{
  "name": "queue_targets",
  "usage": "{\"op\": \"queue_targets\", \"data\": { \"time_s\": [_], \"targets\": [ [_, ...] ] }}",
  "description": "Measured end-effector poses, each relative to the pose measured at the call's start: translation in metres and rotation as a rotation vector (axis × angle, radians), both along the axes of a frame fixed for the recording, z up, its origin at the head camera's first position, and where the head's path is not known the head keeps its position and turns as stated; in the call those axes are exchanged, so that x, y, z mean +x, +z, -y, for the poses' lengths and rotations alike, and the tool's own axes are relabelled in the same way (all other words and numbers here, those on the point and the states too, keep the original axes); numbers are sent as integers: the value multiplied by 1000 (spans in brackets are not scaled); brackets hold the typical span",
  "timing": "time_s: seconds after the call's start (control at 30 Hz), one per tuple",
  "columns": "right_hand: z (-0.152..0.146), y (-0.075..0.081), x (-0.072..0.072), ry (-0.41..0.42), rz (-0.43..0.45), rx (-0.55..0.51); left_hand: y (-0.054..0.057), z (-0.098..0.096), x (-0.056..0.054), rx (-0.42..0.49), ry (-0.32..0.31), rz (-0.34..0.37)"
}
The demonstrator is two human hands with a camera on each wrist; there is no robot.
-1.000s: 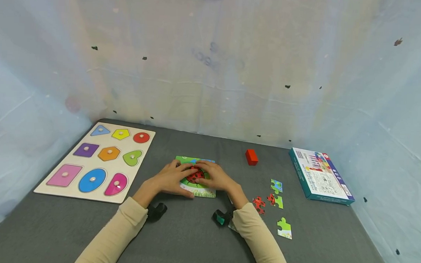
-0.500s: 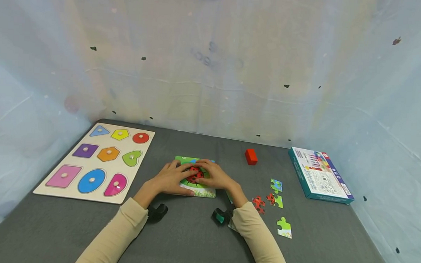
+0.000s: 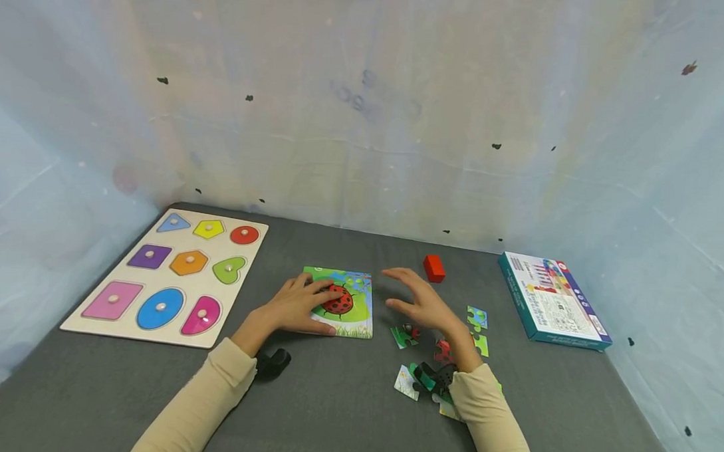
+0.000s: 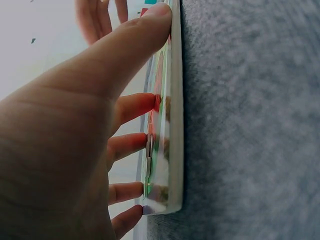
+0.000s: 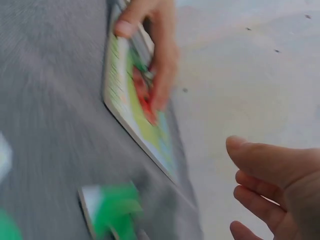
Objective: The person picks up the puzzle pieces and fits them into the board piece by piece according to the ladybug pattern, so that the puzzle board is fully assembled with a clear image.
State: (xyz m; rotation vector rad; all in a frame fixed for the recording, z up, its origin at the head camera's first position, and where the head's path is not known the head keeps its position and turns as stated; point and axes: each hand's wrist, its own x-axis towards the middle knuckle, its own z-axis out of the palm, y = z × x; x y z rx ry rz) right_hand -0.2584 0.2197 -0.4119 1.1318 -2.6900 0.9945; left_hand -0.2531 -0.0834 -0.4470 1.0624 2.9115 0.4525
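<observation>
A ladybug picture board [image 3: 360, 316] lies flat on the grey table. My left hand [image 3: 293, 307] rests on its left part with spread fingers, covering some of the picture. In the left wrist view, the fingertips touch the face of the board [image 4: 175, 150], and the thumb lies at its near edge. To the right of the board hovers my right hand [image 3: 422, 305], holding nothing, its fingers apart and slightly bent. Under and around the right forearm are loose jigsaw pieces: a green one [image 3: 403, 337], a whitish one [image 3: 407, 383] and a red one [image 3: 444, 350]. The forearm partly hides others.
A wooden peg board with coloured shapes [image 3: 176, 296] lies at the left. Behind the right hand stands a red block [image 3: 434, 268]. A flat box [image 3: 557, 302] lies at the far right, past more jigsaw pieces [image 3: 477, 317].
My right hand has lifted off the picture board and moved right, uncovering the board's right half and some jigsaw pieces. The left hand stays in place on the board.
</observation>
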Motion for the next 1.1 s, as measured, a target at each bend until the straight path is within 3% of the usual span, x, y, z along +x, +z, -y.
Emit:
{"op": "queue_targets", "data": {
  "time_s": [0.23,0.37,0.8,1.1],
  "targets": [
    [-51,20,22,-107,9,24,5,0,1,-20,0,2],
    [-79,22,29,-144,11,31,5,1,2,-24,6,0],
    [-136,-1,32,-209,133,-14,3,0,-1,-27,-2,-6],
    [-158,-18,31,-280,86,42,4,0,-1,-23,-3,-3]
  ]
}}
